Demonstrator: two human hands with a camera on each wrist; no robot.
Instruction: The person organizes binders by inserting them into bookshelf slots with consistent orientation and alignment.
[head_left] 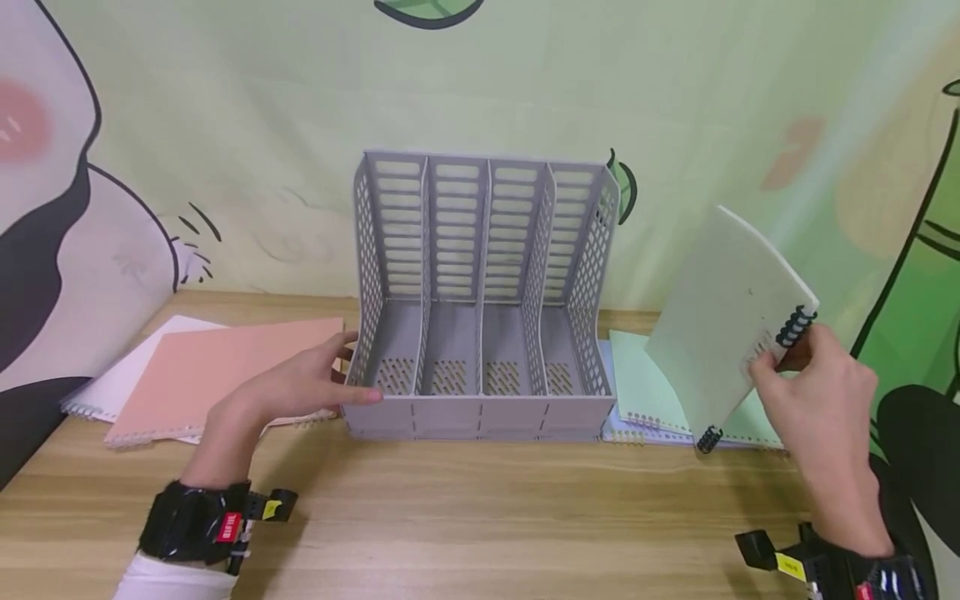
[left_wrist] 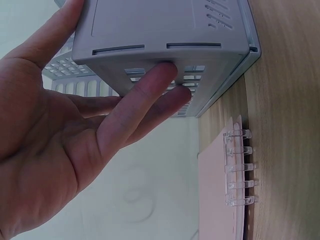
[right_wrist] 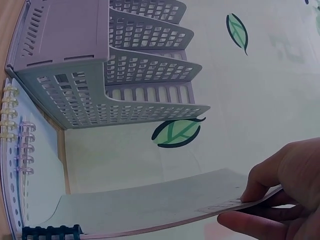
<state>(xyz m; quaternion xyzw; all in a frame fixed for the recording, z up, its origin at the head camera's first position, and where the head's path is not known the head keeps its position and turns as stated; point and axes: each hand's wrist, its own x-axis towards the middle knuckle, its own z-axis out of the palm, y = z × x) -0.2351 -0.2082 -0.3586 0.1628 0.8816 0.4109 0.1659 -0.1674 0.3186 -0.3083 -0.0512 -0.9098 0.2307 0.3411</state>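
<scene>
Notebook (head_left: 708,317) pinched in right hand (head_left: 821,396), frame right; left hand (head_left: 296,385) spread against rack (head_left: 480,419). Likely filing; next, aim at slot (head_left: 512,333).

Grey desk organizer (head_left: 480,418), upright on the surface (head_left: 480,517): four side-by-side compartments, open at top and front above a low front panel, with latticed side walls and dividers and a slotted back. Pale notebook (head_left: 708,321), held tilted well off flat to the organizer's right, its cover slightly bowed, dark binding rings visible at both ends of one edge.
</scene>
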